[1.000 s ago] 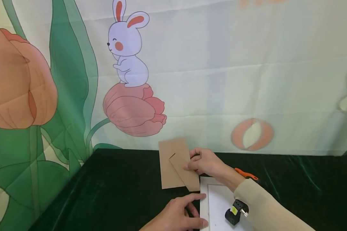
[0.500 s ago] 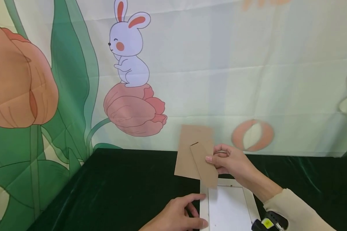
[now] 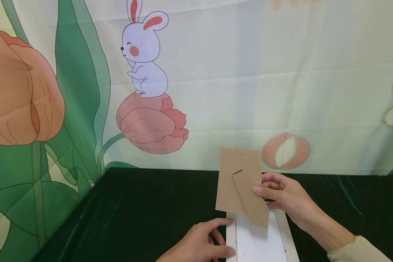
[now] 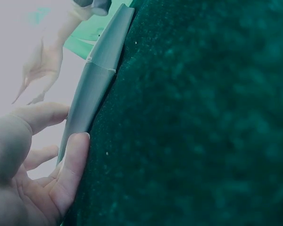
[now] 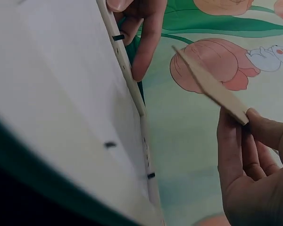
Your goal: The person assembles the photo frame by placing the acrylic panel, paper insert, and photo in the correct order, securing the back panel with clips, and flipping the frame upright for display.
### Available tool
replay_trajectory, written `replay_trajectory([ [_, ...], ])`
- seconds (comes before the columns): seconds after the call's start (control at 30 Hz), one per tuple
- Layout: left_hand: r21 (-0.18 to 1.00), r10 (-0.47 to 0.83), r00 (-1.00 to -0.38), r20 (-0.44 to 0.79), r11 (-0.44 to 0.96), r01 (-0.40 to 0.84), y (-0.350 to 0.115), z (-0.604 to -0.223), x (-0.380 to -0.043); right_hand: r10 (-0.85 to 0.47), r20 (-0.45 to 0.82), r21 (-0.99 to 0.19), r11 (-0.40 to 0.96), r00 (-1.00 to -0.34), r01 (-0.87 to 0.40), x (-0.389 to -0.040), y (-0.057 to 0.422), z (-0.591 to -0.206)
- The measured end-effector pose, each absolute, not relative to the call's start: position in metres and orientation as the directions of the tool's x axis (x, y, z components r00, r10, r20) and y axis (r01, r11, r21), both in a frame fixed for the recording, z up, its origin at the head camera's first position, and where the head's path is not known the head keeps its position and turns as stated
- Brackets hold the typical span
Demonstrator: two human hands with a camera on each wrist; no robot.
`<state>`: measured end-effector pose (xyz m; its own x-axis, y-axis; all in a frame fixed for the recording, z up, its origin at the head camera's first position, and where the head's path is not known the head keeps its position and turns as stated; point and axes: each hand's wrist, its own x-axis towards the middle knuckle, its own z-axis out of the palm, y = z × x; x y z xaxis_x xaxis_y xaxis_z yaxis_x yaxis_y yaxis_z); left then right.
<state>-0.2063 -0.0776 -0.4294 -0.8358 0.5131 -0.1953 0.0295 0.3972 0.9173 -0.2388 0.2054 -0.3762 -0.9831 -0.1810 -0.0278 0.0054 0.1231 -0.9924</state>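
In the head view my right hand [image 3: 289,194] pinches the right edge of a brown backing board [image 3: 229,193] with a slanted easel leg on it. The board is raised over the far end of a white picture frame [image 3: 230,236] lying back up, and its lower edge overlaps the frame there. The right wrist view shows the board [image 5: 212,87] nearly edge-on between thumb and fingers. My left hand [image 3: 204,238] holds the frame's left side, its thumb and index fingertips at the rim. Small black tabs [image 5: 118,37] stick out along the frame's inner edge.
A dark green velvet cloth [image 3: 144,211] covers the table under the frame. Behind it hangs a pale printed curtain [image 3: 209,91] with a rabbit and tulips.
My right hand has lifted the backing board and carried it rightward, from beside the frame to over its far end. My left hand has stayed at the frame's left side.
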Motion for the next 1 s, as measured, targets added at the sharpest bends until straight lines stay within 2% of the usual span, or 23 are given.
replay_trajectory([
  [0.33,0.914,0.499,-0.839,-0.216,0.406,0.006,-0.077,-0.429,-0.205,-0.174,-0.111,-0.990,0.106,-0.978,0.094,-0.224,0.236,-0.393],
  [1.0,0.930,0.526,-0.832,-0.177,0.366,0.034,-0.081,-0.430,-0.204,-0.303,-0.221,-0.971,0.161,-0.927,0.179,-0.211,0.249,-0.415],
])
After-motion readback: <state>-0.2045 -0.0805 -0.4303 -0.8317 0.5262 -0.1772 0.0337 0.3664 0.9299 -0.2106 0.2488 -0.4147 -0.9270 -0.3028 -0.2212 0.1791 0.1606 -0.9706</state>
